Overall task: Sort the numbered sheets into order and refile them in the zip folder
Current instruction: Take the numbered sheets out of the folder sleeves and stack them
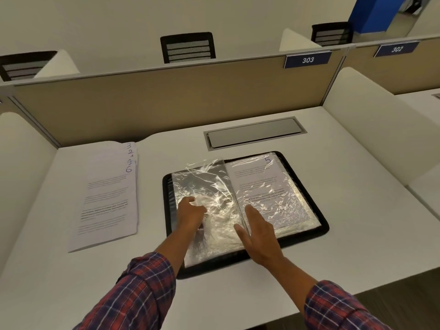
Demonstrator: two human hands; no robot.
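zip folder (167, 194) open mid-desk, sheet 5 (257, 177) sleeved on its right page | left hand (190, 214) curled, seemingly pinching clear sleeve (204, 179) | right hand (258, 234) flat, fingers straight, pressing near spine | should keep page pinned, lift film slowly (it clings) | stack (107, 198) lies left

"What's that set into the white desk (357, 234), towards the back?"

"A long grey flap (254, 133) in a frame, just in front of the tan partition (166, 103)."

"And the blue plates?"

"Two, up on the partition's top edge. The 303 sign (307, 59) is over this bay, and the 302 sign (397, 49) is over the next one to the right."

"Any chairs?"

"Three black mesh backs beyond the partition: the left chair (21, 66), the middle chair (188, 47) and the right chair (332, 34). A white side divider (371, 129) walls off the bay, and a blue column (373, 13) stands far right."
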